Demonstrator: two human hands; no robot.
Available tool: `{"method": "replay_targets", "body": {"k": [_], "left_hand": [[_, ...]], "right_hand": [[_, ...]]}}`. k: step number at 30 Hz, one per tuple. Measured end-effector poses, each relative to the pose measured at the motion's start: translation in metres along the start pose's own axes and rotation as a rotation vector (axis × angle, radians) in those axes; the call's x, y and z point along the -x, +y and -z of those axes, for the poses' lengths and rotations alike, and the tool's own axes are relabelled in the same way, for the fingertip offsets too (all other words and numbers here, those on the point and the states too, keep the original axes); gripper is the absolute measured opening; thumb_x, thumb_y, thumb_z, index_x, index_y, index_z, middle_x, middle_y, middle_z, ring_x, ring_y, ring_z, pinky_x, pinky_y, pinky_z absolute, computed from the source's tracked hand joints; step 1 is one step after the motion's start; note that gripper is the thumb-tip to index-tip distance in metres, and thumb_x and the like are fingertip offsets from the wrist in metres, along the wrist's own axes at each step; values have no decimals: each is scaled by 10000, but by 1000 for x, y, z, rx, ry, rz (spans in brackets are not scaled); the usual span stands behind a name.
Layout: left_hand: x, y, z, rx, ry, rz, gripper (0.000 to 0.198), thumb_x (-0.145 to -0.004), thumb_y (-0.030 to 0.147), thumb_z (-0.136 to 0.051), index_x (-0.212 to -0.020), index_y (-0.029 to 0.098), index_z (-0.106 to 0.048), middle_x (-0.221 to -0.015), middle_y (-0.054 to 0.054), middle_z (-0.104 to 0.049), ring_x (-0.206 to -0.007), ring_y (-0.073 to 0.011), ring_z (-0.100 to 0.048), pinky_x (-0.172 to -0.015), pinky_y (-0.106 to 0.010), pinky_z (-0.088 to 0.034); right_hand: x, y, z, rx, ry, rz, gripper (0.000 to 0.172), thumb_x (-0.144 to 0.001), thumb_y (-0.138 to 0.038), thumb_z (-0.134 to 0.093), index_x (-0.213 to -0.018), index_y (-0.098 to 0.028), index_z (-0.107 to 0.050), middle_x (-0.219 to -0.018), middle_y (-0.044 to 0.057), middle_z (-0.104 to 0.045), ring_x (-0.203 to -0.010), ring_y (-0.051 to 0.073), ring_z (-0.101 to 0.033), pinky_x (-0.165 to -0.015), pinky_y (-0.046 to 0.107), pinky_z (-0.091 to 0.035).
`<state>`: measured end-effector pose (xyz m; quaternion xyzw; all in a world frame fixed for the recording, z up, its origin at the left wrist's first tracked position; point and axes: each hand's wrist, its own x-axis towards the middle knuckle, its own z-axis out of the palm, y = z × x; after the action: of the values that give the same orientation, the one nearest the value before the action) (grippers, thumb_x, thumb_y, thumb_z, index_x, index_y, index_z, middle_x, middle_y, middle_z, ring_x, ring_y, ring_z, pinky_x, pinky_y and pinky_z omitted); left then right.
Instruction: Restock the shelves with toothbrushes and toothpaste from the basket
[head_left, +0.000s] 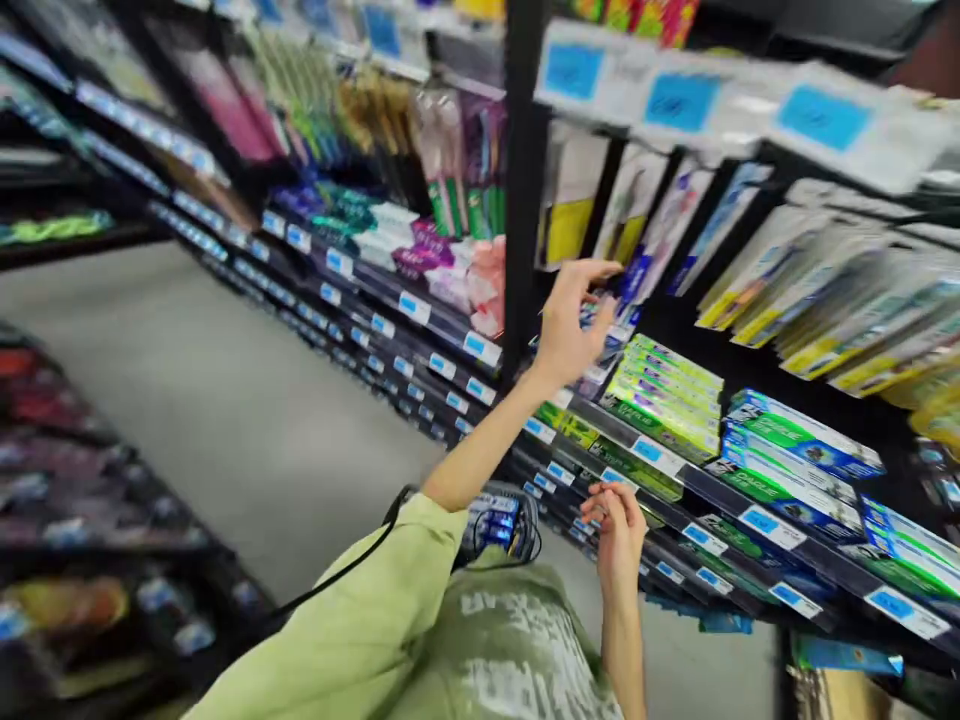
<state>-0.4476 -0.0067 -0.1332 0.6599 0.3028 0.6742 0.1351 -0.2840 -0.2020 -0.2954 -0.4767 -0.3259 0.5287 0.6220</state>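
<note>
My left hand (568, 325) reaches up to the shelf, thumb and index finger apart and the other fingers curled. Nothing held shows in it. Just behind its fingertips hang toothbrush packs, one of them white and purple (667, 225); whether the fingers touch it I cannot tell. Below and right of this hand lies a stack of yellow-green toothpaste boxes (664, 390). Lower down, my right hand (616, 510) hovers before the shelf edge with loosely bent fingers, and no object is visible in it.
Blue-and-green toothpaste boxes (799, 435) lie further right, under a row of hanging toothbrush packs (847, 300). A black post (523, 180) divides the shelving. Price-tag rails (656, 455) jut out along each shelf. Near my waist is a dark basket-like container (495, 520). Grey floor (300, 390) lies left.
</note>
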Motion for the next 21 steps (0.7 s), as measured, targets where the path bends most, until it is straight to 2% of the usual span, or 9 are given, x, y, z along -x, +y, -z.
{"method": "replay_targets", "body": {"k": [2, 4, 7, 9, 12, 15, 18, 21], "left_hand": [[53, 28, 24, 4, -25, 90, 312, -1069, 393, -448, -1277, 240, -623, -1263, -83, -655, -1210, -262, -634, -1036, -462, -535], [106, 42, 44, 13, -31, 143, 233, -1062, 306, -462, -1159, 250, -667, -1086, -77, -709, -1063, -227, -677, -969, -436, -558], [190, 45, 65, 2, -49, 298, 217, -1038, 243, -477, -1113, 257, -680, -1004, -88, -730, -959, -226, -693, -880, -421, -580], [247, 44, 78, -13, -133, 490, 238, -1030, 237, -469, -1097, 265, -696, -1029, -102, -742, -991, -242, -700, -890, -420, -579], [326, 49, 101, -28, -315, 750, 243, -1030, 245, -475, -1084, 249, -712, -1013, -89, -755, -963, -239, -711, -880, -384, -579], [397, 55, 127, -102, -438, 956, 277, -1048, 257, -442, -1122, 229, -708, -1024, -91, -748, -969, -235, -714, -880, -367, -577], [459, 52, 151, -185, -431, 1166, 289, -1050, 253, -423, -1170, 220, -683, -1070, -96, -740, -987, -241, -710, -888, -384, -582], [511, 28, 170, -260, -358, 1331, 311, -1042, 234, -400, -1217, 209, -655, -1123, -114, -722, -1033, -255, -697, -931, -415, -577]], "right_hand": [[-6, 11, -10, 56, -58, -56, 275, -811, -442, -777, -893, -197, -682, -881, 46, -720, -646, 152, -672, -528, 249, -522], [-13, 29, -21, 126, -125, -126, 279, -815, -450, -760, -907, -199, -679, -877, 42, -716, -646, 151, -666, -537, 249, -519], [-23, 68, -36, 272, -218, -192, 323, -807, -486, -741, -939, -198, -680, -906, 52, -723, -720, 168, -674, -606, 265, -543], [-29, 99, -44, 381, -295, -254, 359, -782, -515, -750, -933, -197, -679, -931, 67, -738, -760, 188, -681, -638, 280, -556], [-35, 156, -49, 536, -399, -458, 419, -736, -553, -773, -938, -202, -665, -917, 77, -755, -689, 195, -677, -570, 287, -546], [-37, 223, -46, 684, -450, -624, 490, -692, -575, -771, -978, -201, -639, -939, 75, -751, -660, 182, -680, -547, 276, -541], [-32, 292, -36, 880, -535, -711, 516, -685, -600, -709, -994, -199, -606, -943, 64, -730, -677, 174, -686, -573, 279, -551], [-24, 357, -22, 1047, -601, -755, 441, -699, -558, -677, -949, -204, -596, -849, 32, -704, -675, 185, -675, -577, 293, -544]]}}
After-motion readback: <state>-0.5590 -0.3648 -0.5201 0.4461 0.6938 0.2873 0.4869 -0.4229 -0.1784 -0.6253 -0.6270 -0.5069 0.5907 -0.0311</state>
